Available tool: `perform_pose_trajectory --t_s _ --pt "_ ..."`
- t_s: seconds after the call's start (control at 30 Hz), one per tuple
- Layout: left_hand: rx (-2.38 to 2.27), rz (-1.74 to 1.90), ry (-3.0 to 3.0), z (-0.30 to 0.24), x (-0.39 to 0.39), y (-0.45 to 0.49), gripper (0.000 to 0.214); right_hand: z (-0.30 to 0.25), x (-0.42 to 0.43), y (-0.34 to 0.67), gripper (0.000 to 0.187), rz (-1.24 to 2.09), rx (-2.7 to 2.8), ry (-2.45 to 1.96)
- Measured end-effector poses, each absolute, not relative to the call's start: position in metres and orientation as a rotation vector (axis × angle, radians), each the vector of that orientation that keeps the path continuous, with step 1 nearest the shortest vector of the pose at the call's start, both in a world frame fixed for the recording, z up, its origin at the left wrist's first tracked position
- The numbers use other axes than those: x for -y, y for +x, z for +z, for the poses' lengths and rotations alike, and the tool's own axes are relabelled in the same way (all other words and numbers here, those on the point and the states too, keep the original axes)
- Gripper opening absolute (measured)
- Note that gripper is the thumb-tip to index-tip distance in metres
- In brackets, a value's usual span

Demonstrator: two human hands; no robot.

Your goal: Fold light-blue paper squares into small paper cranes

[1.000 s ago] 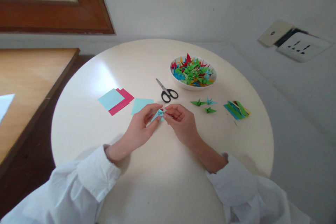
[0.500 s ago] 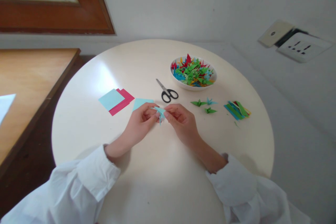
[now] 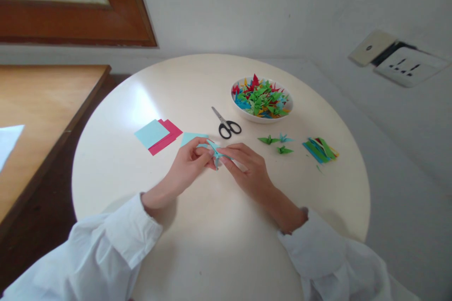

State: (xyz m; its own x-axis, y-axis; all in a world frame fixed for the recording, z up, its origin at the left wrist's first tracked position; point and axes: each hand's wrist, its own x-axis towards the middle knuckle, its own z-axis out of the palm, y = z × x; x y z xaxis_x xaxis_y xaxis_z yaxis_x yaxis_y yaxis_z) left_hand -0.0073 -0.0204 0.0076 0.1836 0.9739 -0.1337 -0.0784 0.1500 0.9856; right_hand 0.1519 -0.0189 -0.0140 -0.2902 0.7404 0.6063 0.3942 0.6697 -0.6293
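Observation:
A small light-blue paper crane (image 3: 216,152) is held between both hands above the near middle of the table. The thumb and fingers of my left hand (image 3: 192,157) pinch it from the left. My right hand (image 3: 247,164) has its thumb and forefinger on the crane's right side, closed about a wing. Partly hidden behind my left fingers lies a light-blue paper sheet (image 3: 192,138). Beyond the hands, scissors (image 3: 226,124) with black handles rest on the table. Two green paper cranes and a blue paper crane (image 3: 283,138) sit to the right of my right hand.
On the round white table (image 3: 219,235), a white bowl (image 3: 261,119) full of colourful paper cranes stands at the back. Light-blue and red paper squares (image 3: 153,134) lie at left, paper strips (image 3: 320,149) at right. A wooden table (image 3: 49,89) stands farther left.
My right thumb and forefinger have shifted on the crane, and its wings now look more spread. The whole view has moved slightly; the things on the table stay put.

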Motion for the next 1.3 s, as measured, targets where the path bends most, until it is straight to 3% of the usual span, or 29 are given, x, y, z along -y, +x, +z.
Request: perform_pose_trajectory --t_s 0.63,0.93,1.2,1.3 --pt "-1.091 1.046 1.403 0.0045 0.0216 -0.0108 0.022 -0.0147 0.0134 0.1533 0.008 0.285 1.851 -0.938" --pt "-1.113 0.955 1.382 0.0052 0.0228 -0.0102 0.003 -0.0166 0.0158 0.1483 0.004 0.473 1.775 -1.012" --pt "-1.147 0.936 1.358 0.0062 0.0220 -0.0103 0.008 -0.0157 0.0160 0.1467 0.004 0.695 1.657 -1.126" --pt "-1.164 1.023 1.303 0.0073 0.0216 -0.0094 0.012 -0.0160 0.0144 0.1453 0.011 0.859 1.465 -1.154"
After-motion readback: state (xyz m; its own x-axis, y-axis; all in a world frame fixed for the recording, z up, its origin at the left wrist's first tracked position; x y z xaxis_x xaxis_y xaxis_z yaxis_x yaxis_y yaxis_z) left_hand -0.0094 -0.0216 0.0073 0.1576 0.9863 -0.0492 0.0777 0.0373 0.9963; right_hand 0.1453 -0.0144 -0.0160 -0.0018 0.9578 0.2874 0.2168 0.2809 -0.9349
